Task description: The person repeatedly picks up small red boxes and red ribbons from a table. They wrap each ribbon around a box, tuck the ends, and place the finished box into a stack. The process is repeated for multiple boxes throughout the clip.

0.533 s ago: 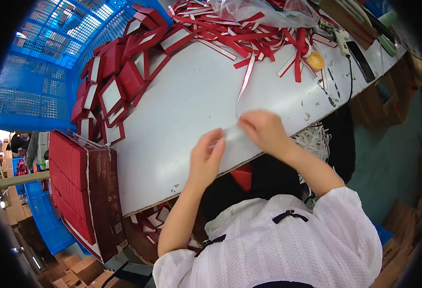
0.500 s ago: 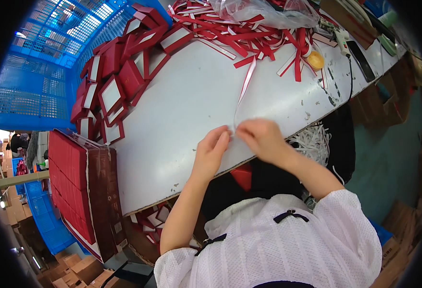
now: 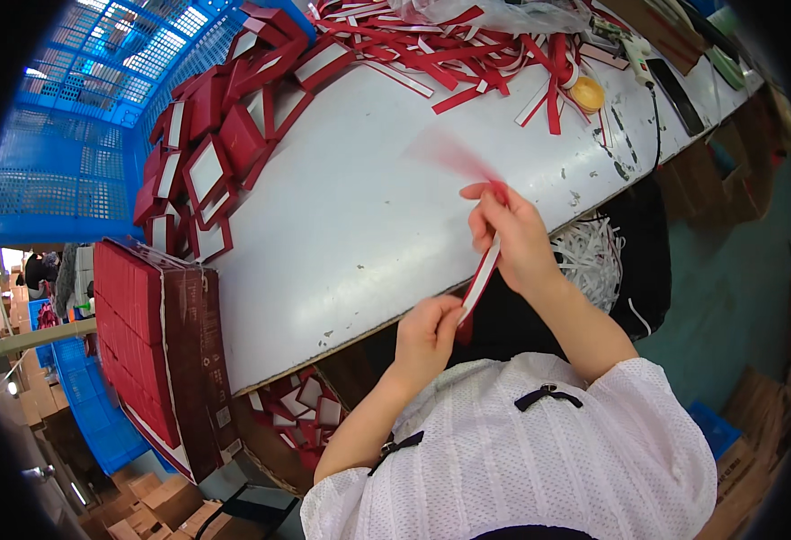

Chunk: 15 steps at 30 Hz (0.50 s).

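A red ribbon strip with a white face (image 3: pixel 481 283) runs taut between my two hands over the near table edge. My left hand (image 3: pixel 427 337) pinches its lower end close to my body. Farther up, my right hand (image 3: pixel 520 241) has its fingers closed round the strip. Beyond the right hand the ribbon's loose red end is smeared by motion above the table. A tangled heap of similar red and white strips (image 3: pixel 467 63) lies along the table's far side.
Red boxes with white panels (image 3: pixel 206 175) are piled at the left by a blue crate (image 3: pixel 62 153). A carton of red boxes (image 3: pixel 134 333) stands nearer. On the right are a yellow round item (image 3: pixel 586 94), a dark phone-like slab (image 3: pixel 676 97) and shredded white strips (image 3: pixel 586 261).
My left hand has moved down toward my body, while my right hand has moved up and slightly right. The ribbon's red side now shows, and its far end has swung off the table.
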Available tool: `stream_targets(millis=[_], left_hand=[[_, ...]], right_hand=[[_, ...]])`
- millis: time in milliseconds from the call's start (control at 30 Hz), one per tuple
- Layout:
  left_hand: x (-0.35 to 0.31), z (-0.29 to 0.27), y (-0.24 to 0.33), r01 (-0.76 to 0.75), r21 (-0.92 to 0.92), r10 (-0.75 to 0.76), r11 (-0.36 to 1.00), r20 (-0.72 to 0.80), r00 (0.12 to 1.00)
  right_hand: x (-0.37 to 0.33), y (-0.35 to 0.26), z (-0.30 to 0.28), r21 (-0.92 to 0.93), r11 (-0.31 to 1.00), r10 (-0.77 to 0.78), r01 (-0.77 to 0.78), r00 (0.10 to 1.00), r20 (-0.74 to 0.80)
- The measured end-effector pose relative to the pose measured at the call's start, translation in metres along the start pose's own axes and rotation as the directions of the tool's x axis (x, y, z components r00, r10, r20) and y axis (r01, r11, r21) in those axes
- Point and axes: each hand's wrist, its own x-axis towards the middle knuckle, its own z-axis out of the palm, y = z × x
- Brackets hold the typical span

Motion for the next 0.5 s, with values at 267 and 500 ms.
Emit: stream_targets(millis=[267,500], left_hand=[[0.016,-0.027,0.015,-0.012,-0.211,0.004,0.977,-0.036,0.999],[0.038,-0.050,0.053,-0.027,-0.435,0.049,0.900,0.039,0.998]], right_hand=[[-0.018,-0.014,-0.001,-0.296,0.912,0.407,-0.284,0.715,0.569],[-0.032,-0.017,0.008,-0.488,0.849,0.515,-0.202,0.526,0.677]])
